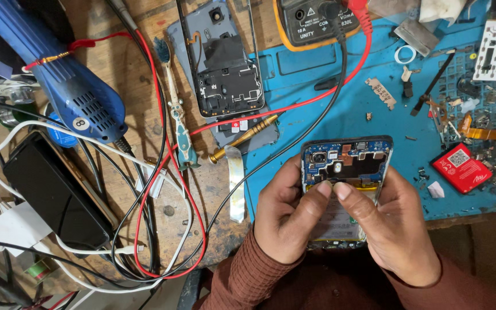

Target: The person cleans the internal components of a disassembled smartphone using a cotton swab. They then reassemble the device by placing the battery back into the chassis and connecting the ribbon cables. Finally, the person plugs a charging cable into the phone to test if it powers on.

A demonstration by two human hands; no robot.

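An opened phone (345,163) with its back cover off shows a blue circuit board and a battery. My left hand (285,215) grips its left side and my right hand (394,229) grips its right side. Both thumbs press side by side on the top edge of the battery, just below the board. The phone's lower end is hidden behind my fingers. It is held just above the near edge of a blue work mat (345,97).
A second dismantled phone frame (228,74) lies on the wooden bench, with a brass tool (245,136) and metal tweezers (235,181) beside it. A multimeter (317,23) trails red and black leads. A blue hot-air gun (64,80), a black box (55,192) and a red square part (461,166) also lie about.
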